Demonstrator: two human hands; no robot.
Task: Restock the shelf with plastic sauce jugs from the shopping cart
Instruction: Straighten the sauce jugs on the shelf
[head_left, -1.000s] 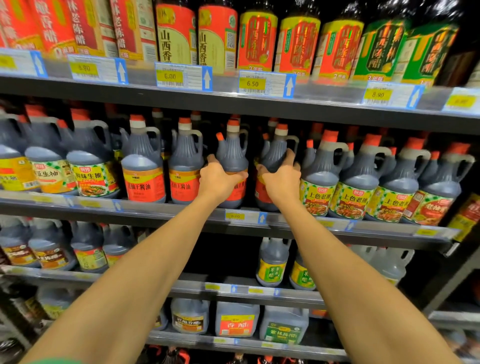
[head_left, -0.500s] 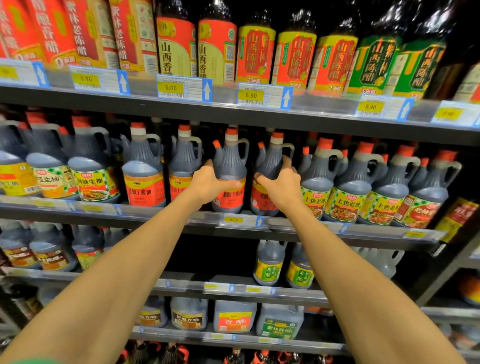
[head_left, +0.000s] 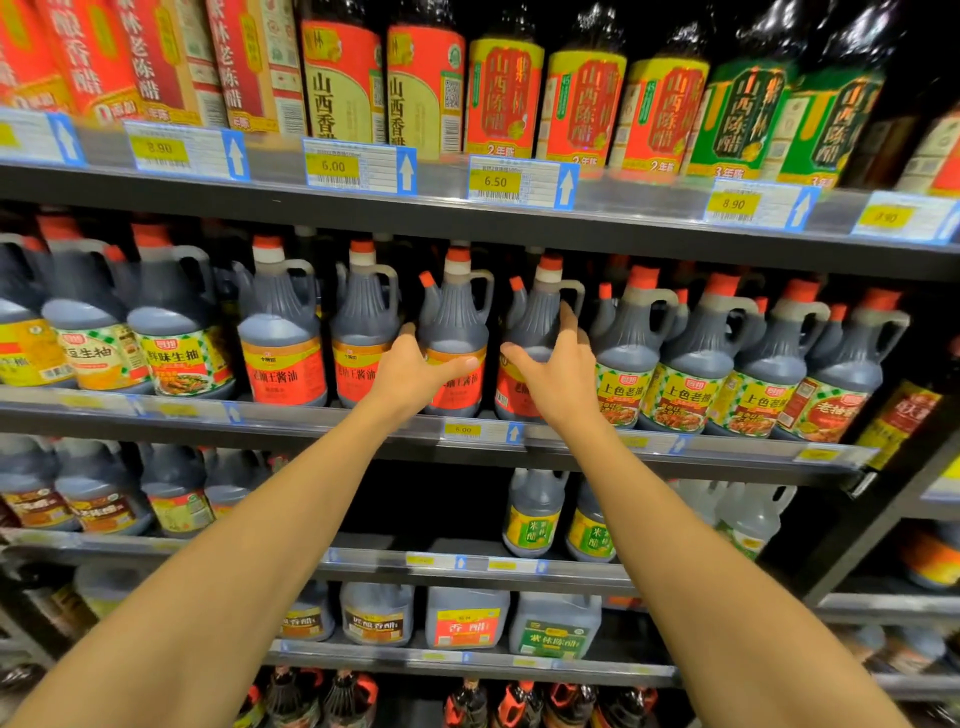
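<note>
Two dark plastic sauce jugs with red labels stand side by side on the middle shelf (head_left: 291, 418). My left hand (head_left: 410, 371) holds the left jug (head_left: 457, 317), with its thumb lying across the front above the label and its fingers round the jug's left side. My right hand (head_left: 561, 376) holds the right jug (head_left: 537, 322), its thumb across the front and its fingers reaching up the right side toward the handle. Both jugs stand upright at the shelf's front, in line with two matching red-label jugs (head_left: 283, 338) to the left. The shopping cart is out of view.
Green-label jugs (head_left: 675, 358) crowd the shelf right of my hands, and more jugs (head_left: 93, 332) fill the left. Tall bottles (head_left: 504, 93) line the shelf above. The shelf below (head_left: 415, 561) has a dark gap in its middle, with small jugs (head_left: 535, 514) beside it.
Both hands have slid lower on the two jugs and their fingers have spread. The jugs stand a little further back on the shelf. The camera has moved closer.
</note>
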